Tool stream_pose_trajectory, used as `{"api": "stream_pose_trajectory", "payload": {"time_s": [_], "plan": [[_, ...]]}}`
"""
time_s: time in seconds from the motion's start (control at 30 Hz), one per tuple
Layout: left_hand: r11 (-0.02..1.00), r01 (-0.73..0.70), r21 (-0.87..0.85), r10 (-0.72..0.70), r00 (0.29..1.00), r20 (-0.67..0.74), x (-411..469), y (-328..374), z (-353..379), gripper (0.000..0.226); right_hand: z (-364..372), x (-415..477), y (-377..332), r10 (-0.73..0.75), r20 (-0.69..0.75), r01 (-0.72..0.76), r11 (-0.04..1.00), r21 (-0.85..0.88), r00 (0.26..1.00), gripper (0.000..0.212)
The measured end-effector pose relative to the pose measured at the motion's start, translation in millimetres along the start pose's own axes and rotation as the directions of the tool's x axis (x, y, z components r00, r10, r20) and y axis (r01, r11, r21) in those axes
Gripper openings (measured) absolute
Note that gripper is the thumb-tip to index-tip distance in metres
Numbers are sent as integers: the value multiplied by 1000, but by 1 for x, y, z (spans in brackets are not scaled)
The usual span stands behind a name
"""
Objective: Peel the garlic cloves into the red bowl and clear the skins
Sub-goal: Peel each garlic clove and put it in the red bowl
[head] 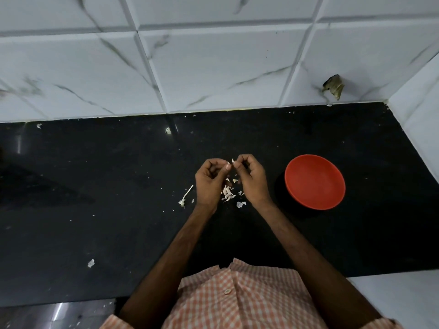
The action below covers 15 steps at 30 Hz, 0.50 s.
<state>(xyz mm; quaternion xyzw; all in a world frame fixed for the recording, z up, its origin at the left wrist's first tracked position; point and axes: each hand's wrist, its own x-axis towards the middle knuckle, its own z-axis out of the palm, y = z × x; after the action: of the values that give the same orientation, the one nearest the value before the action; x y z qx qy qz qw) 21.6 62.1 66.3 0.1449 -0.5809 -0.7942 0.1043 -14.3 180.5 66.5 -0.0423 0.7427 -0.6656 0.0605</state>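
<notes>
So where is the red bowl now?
Head view: the red bowl sits on the black counter, right of the right hand and apart from it. That hand and the left hand pinch a garlic clove.

The single view comes from a camera worn on the person's head, looking forward and steeply down at the glossy black stone countertop [95, 210]. It faces the white marble-veined tiled wall [213, 67], which fills the upper third (its grout lines bow, as a wide lens makes them). The wearer's orange-and-white checked shirt [237, 302] lies along the bottom edge, directly under the lens. The left hand [210, 184] and right hand [251, 179] sit at arm's reach, and the frame's middle falls almost on the small white garlic piece [233, 161] at the right hand's fingertips.
</notes>
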Motion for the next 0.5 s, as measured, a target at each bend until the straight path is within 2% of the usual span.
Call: {"api": "stream_pose_trajectory", "payload": {"time_s": [0.1, 0.27, 0.37, 0.5], "plan": [[998, 40, -53, -40, 999, 7, 0, 0, -2, 21, -2, 0, -1, 36, -16, -34, 994, 108, 999, 6], [996, 74, -45, -73, 997, 8, 2, -2, -5, 18, -7, 1, 0, 24, -64, -15, 990, 142, 998, 10], [997, 70, -22, -70, 998, 2, 2, -3, -6, 18, -10, 3, 2, 5, -91, 0, 999, 51, 996, 18], [998, 55, 25, -55, 998, -22, 2, -3, -8, 15, -15, 5, 5, -27, -11, 24, 984, -176, 1000, 20]]}}
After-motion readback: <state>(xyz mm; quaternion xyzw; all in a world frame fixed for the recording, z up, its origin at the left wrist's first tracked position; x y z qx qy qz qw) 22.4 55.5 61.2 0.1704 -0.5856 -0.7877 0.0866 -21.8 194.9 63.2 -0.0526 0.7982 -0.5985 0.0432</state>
